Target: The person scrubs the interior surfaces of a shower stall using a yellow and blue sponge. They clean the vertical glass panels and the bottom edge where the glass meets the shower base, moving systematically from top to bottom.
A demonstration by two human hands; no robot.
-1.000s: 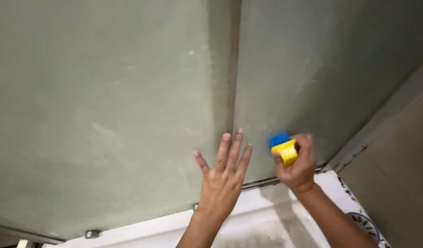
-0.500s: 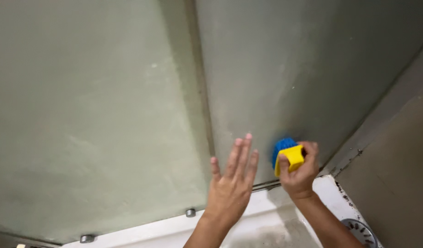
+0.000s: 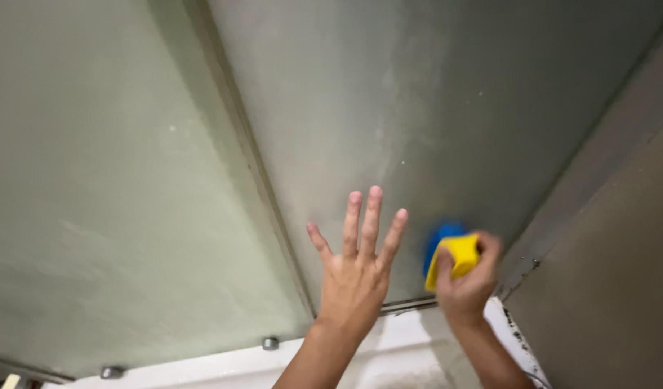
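Your right hand (image 3: 467,282) is clenched around the yellow-and-blue scrubber (image 3: 450,253), which is pressed low on the glass panel (image 3: 418,115). Your left hand (image 3: 355,270) is released, fingers spread flat on the same glass, just beside it.

Risk: the braced palm may slide on wet-looking glass (you'd lurch). No packages, labels or signs visible.

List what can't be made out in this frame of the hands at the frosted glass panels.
- Head view: the scrubber is motion-blurred; its blue bristle side is half hidden by the right hand.
- Whether the left hand presses the glass panel or hovers off it: cannot tell.
- What lies behind the panels: hidden by frosting.
- The white ledge is cut off by the bottom edge.
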